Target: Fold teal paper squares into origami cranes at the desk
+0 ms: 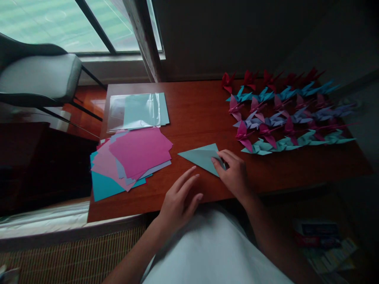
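On the wooden table [192, 106] lies a pale green sheet of origami paper [201, 156], folded into a kite-like shape with a sharp point to the left. My right hand [233, 169] pinches its right end between thumb and fingers. Just below the paper, my left hand [182, 197] hovers near the table's front edge with fingers apart, holding nothing. Left of both hands spreads a loose pile of coloured paper [142, 152] in magenta, pink, lilac and blue.
A clear plastic packet [142, 110] with pale green sheets sits behind the pile. Rows of folded paper cranes [284, 106] in red, blue, pink, lilac, magenta and mint cover the table's right part. A chair [38, 75] stands at the left by the window [97, 23].
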Motion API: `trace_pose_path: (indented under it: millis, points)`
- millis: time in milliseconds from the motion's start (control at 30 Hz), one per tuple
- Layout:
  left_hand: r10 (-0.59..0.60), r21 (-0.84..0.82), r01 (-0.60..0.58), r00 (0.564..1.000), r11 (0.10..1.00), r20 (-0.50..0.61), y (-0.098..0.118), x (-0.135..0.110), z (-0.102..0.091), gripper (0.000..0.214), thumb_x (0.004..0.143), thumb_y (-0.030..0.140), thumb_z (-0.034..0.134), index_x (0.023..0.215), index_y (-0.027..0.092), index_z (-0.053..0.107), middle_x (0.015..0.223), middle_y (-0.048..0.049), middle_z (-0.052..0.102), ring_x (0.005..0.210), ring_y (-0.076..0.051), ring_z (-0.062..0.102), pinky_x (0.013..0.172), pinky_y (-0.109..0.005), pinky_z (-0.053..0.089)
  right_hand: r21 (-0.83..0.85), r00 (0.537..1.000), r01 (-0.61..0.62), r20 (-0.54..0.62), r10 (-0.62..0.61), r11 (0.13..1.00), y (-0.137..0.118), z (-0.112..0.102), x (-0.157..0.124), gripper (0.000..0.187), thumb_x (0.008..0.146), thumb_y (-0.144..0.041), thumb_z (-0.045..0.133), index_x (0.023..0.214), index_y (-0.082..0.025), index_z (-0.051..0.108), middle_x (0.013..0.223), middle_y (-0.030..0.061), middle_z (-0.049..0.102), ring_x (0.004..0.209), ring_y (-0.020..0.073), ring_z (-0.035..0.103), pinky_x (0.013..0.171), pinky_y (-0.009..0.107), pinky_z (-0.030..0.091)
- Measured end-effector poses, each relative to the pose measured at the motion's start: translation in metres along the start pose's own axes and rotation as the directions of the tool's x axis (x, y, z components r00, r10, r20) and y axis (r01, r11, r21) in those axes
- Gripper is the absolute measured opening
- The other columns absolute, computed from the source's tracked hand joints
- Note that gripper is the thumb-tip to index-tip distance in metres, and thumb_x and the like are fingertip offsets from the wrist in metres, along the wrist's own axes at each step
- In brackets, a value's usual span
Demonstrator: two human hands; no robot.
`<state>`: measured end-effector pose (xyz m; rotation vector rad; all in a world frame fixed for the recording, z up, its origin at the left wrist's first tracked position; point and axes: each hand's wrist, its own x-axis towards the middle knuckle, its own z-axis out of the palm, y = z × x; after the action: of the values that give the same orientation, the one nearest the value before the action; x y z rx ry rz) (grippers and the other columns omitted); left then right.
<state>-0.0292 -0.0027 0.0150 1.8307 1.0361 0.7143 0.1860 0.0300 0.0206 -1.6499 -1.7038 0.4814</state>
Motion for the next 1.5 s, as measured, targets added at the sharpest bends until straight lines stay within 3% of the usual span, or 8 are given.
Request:
trace_pose_path:
  millis: [67,133,267,467,733,1000,1300,1500]
  points:
    - [-0.241,-0.391,0.227,0.97,0.892,0.012,0.0,0.006,-0.004,0.048,0.098,0.037,0.057,0.144,0.023,0.052,0.149,-0.0156,0.054,0.132,-0.03,0.057,0.105,-0.043,0.051,0.013,0.994,0.08,-0.071,-0.079,0.997,-0.009,0.001,-0.009,0.009,0.094,-0.019,0.058,0.094,-0.022,0.067,0.091,0.0069,0.071,0.086,0.021,0.067,0.079,0.033,0.053]
    - [-0.419,-0.7,0.367,0.902,0.613,0.107,0.0,0.014,-0.008,0.056,0.097,0.048,0.057,0.146,0.022,0.049,0.144,-0.0159,0.059,0.126,-0.031,0.062,0.103,-0.044,0.052,0.014,0.981,0.186,-0.052,-0.185,0.982,-0.017,0.006,-0.02,0.013,0.093,-0.016,0.059,0.099,-0.024,0.067,0.092,0.0066,0.071,0.088,0.0222,0.065,0.083,0.036,0.053]
    - [-0.529,-0.846,0.419,0.824,0.329,0.202,0.001,0.029,-0.012,0.057,0.09,0.052,0.066,0.137,0.02,0.058,0.124,-0.0126,0.072,0.111,-0.029,0.069,0.096,-0.038,0.053,0.098,0.965,0.253,0.047,-0.258,0.962,-0.031,0.019,-0.038,0.019,0.091,-0.015,0.06,0.106,-0.025,0.066,0.101,0.0064,0.07,0.096,0.0239,0.062,0.087,0.041,0.052]
    - [-0.577,-0.8,0.4,0.812,0.446,0.084,0.004,0.034,-0.007,0.044,0.079,0.034,0.08,0.119,0.018,0.07,0.115,-0.0073,0.076,0.11,-0.026,0.068,0.095,-0.031,0.05,0.212,0.95,0.248,0.137,-0.28,0.945,-0.033,0.015,-0.038,0.031,0.094,-0.037,0.063,0.121,-0.021,0.062,0.121,0.0111,0.067,0.112,0.0271,0.06,0.097,0.047,0.051]
    - [-0.576,-0.716,0.435,0.815,0.545,0.056,-0.008,0.035,-0.013,0.044,0.075,0.038,0.081,0.112,0.016,0.071,0.112,-0.0086,0.076,0.099,-0.025,0.07,0.093,-0.034,0.052,0.031,0.995,0.021,-0.095,-0.018,0.999,-0.001,-0.001,-0.015,0.036,0.091,-0.022,0.063,0.126,-0.025,0.061,0.144,0.0137,0.052,0.132,0.0309,0.051,0.11,0.054,0.044]
    - [-0.543,-0.589,0.445,0.84,0.674,0.013,-0.01,0.039,-0.021,0.044,0.08,0.039,0.075,0.117,0.017,0.069,0.115,-0.0094,0.074,0.106,-0.027,0.068,0.09,-0.034,0.054,0.331,0.949,-0.315,0.1,0.298,0.89,0.018,0.0,-0.019,0.031,0.091,-0.037,0.064,0.12,-0.025,0.066,0.112,0.008,0.074,0.092,0.0229,0.072,0.08,0.036,0.059]
    - [-0.461,-0.438,0.394,0.886,0.808,-0.054,-0.013,0.044,-0.03,0.041,0.083,0.04,0.073,0.116,0.017,0.065,0.11,-0.01,0.074,0.097,-0.024,0.07,0.078,-0.03,0.055,0.429,0.945,-0.32,0.084,0.316,0.845,0.01,-0.012,-0.017,0.027,0.092,-0.032,0.064,0.118,-0.025,0.067,0.092,0.0028,0.075,0.067,0.0152,0.066,0.059,0.026,0.052]
    - [-0.454,-0.392,0.388,0.886,0.834,-0.09,-0.018,0.043,-0.033,0.05,0.083,0.04,0.073,0.127,0.019,0.062,0.103,-0.0078,0.074,0.083,-0.02,0.068,0.065,-0.026,0.051,0.399,0.964,-0.246,0.199,0.179,0.883,0.018,-0.024,-0.013,0.014,0.089,-0.026,0.064,0.093,-0.023,0.077,0.093,0.0045,0.078,0.086,0.02,0.071,0.071,0.029,0.054]
